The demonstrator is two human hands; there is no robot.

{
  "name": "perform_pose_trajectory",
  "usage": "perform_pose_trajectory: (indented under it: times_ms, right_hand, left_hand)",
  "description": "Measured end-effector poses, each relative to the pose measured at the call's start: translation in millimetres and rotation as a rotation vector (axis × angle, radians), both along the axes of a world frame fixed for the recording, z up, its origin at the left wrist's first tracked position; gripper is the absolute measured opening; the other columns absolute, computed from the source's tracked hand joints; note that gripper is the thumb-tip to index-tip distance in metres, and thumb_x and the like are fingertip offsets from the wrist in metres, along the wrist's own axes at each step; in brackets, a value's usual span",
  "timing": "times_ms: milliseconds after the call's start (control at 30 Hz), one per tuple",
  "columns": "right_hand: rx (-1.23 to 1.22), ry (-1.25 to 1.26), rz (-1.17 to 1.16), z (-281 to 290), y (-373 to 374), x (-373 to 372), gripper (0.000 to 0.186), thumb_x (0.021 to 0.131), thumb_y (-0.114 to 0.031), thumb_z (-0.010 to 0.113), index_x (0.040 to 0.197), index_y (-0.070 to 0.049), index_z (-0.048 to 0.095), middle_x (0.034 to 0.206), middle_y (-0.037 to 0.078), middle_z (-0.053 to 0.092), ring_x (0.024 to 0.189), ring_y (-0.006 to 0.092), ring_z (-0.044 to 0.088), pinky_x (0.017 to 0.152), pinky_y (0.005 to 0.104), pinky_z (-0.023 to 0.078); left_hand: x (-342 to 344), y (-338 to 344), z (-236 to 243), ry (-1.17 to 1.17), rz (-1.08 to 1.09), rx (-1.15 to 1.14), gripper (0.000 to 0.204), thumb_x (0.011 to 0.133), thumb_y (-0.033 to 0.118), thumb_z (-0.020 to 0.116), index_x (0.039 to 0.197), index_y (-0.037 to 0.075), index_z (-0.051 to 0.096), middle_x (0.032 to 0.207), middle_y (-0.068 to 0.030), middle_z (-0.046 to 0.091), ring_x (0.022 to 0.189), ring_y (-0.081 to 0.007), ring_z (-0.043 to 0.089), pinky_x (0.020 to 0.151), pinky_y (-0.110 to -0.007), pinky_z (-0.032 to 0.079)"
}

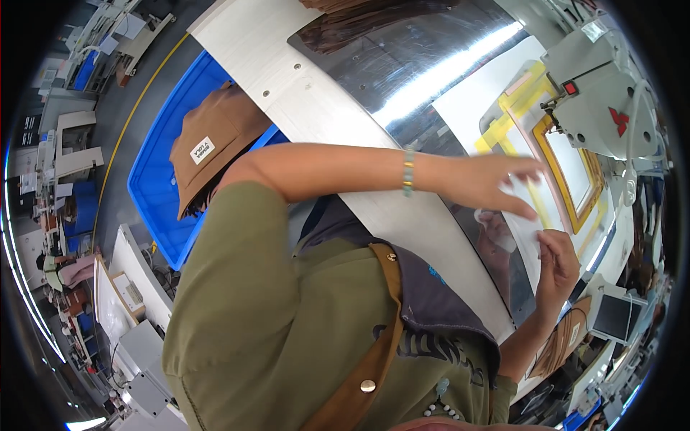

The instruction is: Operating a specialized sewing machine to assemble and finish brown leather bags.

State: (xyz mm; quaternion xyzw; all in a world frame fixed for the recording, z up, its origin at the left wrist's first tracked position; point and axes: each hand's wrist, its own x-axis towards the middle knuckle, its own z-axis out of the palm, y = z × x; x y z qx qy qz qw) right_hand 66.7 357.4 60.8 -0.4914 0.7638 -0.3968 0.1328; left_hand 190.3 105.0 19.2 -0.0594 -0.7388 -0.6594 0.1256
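My left hand (496, 185) reaches across in front of me, fingers apart and nothing visible in them. It hovers beside a white template sheet with yellow tape (528, 85), near the sewing machine (593, 97). Under the machine head lies a yellow rectangular clamp frame (564, 176) around a white area. Closer to my body, my right hand (558, 266) is raised with thumb and fingertips pinched together, just off the lower corner of the frame. Whatever sits in that pinch is too small to make out. The two hands are apart.
A blue crate (152, 169) at the left holds brown fabric pieces (215, 136). More brown pieces (338, 32) lie on the shiny metal plate (374, 79) at the far side of the white table (320, 115). Right of me are a brown stack (563, 345) and a small screen (617, 314).
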Motion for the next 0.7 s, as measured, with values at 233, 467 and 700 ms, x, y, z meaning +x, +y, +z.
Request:
perform_pose_trajectory:
  times_ms: [233,467,700]
  right_hand:
    - [0.020,-0.139,-0.250,1,27,-13,0.024,0.098,-0.004,0.065,0.122,0.001,0.071,0.111,0.009,0.070,0.093,0.0156,0.062,0.080,0.0271,0.047]
    - [-0.004,-0.372,-0.289,-15,1,-8,0.026,0.091,-0.008,0.076,0.113,0.002,0.069,0.109,0.009,0.074,0.103,0.0170,0.070,0.094,0.0303,0.053]
    - [0.197,-0.100,-0.274,4,24,-73,0.024,0.096,-0.022,0.073,0.093,0.002,0.077,0.081,0.006,0.073,0.074,0.0108,0.067,0.073,0.0273,0.054]
  left_hand:
    - [-59,29,-6,-0.257,-0.319,0.174,0.027,0.095,0.025,0.074,0.106,0.001,0.072,0.092,-0.0069,0.075,0.084,-0.0152,0.069,0.077,-0.031,0.054]
    - [-76,45,-16,0.103,-0.213,-0.169,0.020,0.084,0.024,0.076,0.094,0.007,0.075,0.086,-0.0142,0.075,0.076,-0.0303,0.068,0.073,-0.037,0.053]
    - [-73,-15,-3,-0.022,-0.109,-0.373,0.008,0.092,0.010,0.076,0.097,0.005,0.074,0.086,-0.0047,0.073,0.061,-0.0123,0.054,0.059,-0.028,0.046]
